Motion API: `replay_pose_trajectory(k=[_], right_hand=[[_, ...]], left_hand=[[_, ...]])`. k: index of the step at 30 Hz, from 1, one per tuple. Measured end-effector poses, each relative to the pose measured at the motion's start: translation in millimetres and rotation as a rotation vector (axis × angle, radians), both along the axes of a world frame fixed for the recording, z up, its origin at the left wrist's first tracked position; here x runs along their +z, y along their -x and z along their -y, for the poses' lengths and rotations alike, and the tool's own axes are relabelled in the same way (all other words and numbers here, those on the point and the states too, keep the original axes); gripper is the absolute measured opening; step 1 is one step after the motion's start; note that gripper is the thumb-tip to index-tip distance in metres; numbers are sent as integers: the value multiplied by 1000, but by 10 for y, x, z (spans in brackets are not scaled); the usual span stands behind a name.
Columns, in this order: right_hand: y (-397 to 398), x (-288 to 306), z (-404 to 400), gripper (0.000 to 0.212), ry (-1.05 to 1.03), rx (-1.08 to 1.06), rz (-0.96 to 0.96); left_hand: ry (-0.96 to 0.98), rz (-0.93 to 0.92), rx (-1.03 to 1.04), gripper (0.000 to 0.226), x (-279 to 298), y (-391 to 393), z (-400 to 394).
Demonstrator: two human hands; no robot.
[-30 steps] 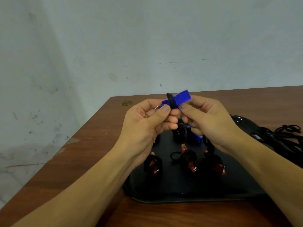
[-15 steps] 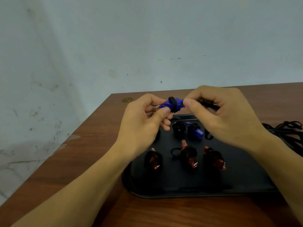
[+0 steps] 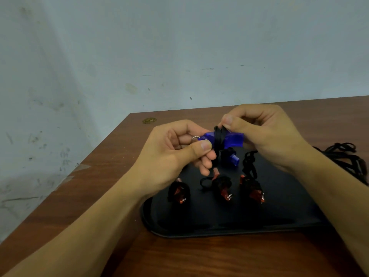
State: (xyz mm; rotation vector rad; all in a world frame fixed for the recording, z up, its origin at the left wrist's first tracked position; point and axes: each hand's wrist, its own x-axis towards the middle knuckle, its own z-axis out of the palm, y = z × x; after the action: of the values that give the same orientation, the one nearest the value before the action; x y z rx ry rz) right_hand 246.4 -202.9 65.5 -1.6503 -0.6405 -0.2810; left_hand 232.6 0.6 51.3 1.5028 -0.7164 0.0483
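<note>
A blue plastic whistle [image 3: 232, 139] is held in the air above a black tray [image 3: 199, 222]. My left hand [image 3: 175, 154] pinches the whistle's ring end between thumb and fingers. A black cord [image 3: 218, 140] is wound around the whistle's middle. My right hand [image 3: 263, 134] pinches that cord at the top of the whistle, and a strand of it hangs down behind my right palm toward the tray.
On the tray lie three orange whistles wrapped in black cord [image 3: 178, 191] [image 3: 221, 185] [image 3: 252, 188] and another blue whistle [image 3: 231, 156]. A heap of loose black cords [image 3: 347, 156] lies on the brown wooden table [image 3: 99, 176] at the right. A pale wall stands behind.
My right hand has lifted the cord over the top of the whistle, adding to the wrap. The whistle's free end shows again on the right; both hands sit slightly lower and to the right.
</note>
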Motion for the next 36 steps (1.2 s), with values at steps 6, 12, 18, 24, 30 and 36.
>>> replay_pose_trajectory(k=[6,12,18,24,30,36], right_hand=[[11,-55,-76,20,-80,56,-118],[5,-182,-193,23,151,-133,103],[29,-241,-252,18,403,-244,370],[14,-220,-206,18,562,-315,508],[4,-143,-137,24,638,-374,522],[23,-126,-126,32,572,-235,236]], left_hand=[[183,-126,-79,9,-21,18,54],[298,-204,5,8,-21,-16,64],[329,-184,176,14,-14,-81,33],[81,-11,396,7,-27,-126,-11],[-151,131,526,22,-49,-106,1],[-156,144,675,23,-19,-181,-92]])
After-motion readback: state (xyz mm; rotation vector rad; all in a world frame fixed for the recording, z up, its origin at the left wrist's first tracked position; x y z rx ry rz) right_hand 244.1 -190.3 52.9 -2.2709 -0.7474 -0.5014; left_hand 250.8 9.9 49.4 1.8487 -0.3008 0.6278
